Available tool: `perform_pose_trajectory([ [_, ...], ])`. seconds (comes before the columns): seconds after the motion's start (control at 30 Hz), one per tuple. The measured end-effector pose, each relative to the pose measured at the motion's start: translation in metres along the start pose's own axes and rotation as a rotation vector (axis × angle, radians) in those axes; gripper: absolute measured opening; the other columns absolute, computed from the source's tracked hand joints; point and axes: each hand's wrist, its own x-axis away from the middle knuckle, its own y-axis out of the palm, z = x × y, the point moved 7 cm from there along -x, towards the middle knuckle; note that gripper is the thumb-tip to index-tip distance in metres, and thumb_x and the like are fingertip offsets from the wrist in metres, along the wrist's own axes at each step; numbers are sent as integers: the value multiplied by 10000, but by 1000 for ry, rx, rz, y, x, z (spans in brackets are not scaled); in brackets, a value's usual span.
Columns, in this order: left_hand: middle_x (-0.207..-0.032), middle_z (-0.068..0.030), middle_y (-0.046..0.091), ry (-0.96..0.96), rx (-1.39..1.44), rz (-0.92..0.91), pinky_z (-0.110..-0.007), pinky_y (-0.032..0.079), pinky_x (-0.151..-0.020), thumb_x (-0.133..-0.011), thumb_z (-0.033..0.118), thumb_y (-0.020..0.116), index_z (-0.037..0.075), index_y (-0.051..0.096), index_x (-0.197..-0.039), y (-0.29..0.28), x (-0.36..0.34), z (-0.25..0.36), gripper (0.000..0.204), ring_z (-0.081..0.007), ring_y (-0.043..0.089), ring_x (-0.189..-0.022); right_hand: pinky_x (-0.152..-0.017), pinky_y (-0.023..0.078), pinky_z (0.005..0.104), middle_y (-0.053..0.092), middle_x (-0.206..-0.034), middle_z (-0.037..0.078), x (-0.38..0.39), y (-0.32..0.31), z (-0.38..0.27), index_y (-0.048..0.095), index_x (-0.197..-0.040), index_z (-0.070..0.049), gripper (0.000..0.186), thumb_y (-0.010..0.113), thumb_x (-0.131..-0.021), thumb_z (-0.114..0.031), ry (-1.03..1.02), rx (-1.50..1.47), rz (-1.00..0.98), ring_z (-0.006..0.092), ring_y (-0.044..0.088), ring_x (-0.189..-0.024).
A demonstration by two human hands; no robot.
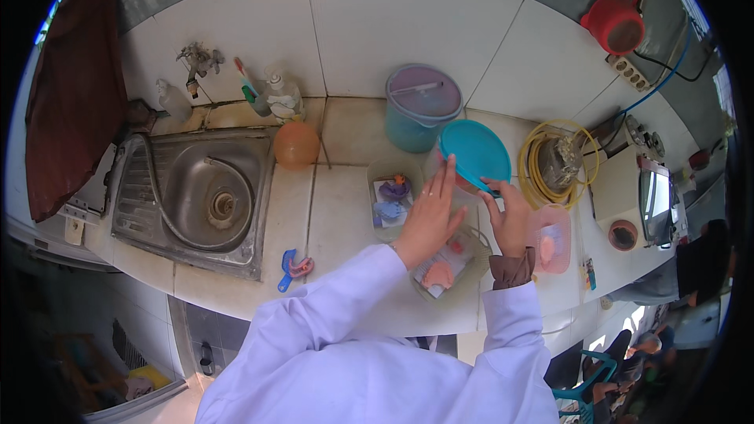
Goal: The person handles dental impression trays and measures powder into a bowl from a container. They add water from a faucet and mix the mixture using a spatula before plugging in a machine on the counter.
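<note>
My left hand (pixel 428 216), fingers extended, touches the near left side of a translucent tub with a teal lid (pixel 475 149). My right hand (pixel 506 216) grips the lid's near right edge, fingers bent. Left of them is a clear box (pixel 375 174) holding purple (pixel 394 191) and light blue (pixel 389 210) moulded pieces. A second box (pixel 479 263) below my hands holds pink moulded pieces (pixel 437 275), partly hidden by my left hand. A pink container (pixel 560 255) sits right of my right wrist. A blue tray with pink material (pixel 294 267) lies on the counter to the left.
Steel sink (pixel 208 196) at left; orange bowl (pixel 296 144), soap bottle (pixel 283 98) and purple-lidded bucket (pixel 416 122) behind. At right are a coiled yellow hose (pixel 538 161), a machine (pixel 628 196), red dipper (pixel 616 20) and power strip (pixel 628 72). People (pixel 636 369) appear at lower right.
</note>
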Motion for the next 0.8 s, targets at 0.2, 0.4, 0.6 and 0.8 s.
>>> perform_pose_trajectory([
  [0.2, -1555, -228, 106, 31, -148, -74, -461, 355, -1078, -916, 162, 568, 112, 88, -1529, 5, -6, -10, 781, -436, 257, -1382, -678, 501, 314, 675, -843, 97, 0, -21, 22, 594, -932, 6, 140, 657, -895, -114, 191, -91, 345, 182, 656, -763],
  [0.4, -1549, -231, 132, 10, -167, -95, -464, 335, -1096, -922, 193, 563, 110, 186, -1512, 8, 4, -24, 706, -429, 243, -1395, -721, 526, 270, 591, -851, 38, -16, -67, 127, 525, -929, -22, 233, 581, -974, -244, 548, -425, 556, 137, 603, -752],
  [0.6, -1517, -229, 235, 58, -124, -27, -449, 315, -1109, -924, 234, 567, 110, 216, -1504, -20, 15, -16, 689, -412, 257, -1394, -803, 565, 324, 586, -1043, 117, 19, 13, 243, 470, -1173, 15, 365, 565, -975, -277, 874, -782, 375, 216, 628, -919],
  [0.8, -1424, -158, 406, -85, 100, -186, -408, 385, -1051, -922, 187, 583, 80, 434, -1374, -109, 89, -21, 488, -332, 418, -1298, -868, 523, 339, 536, -1256, 181, 36, 35, 218, 409, -1351, 31, 506, 565, -971, -263, 1021, -658, 2, 243, 599, -1042],
])
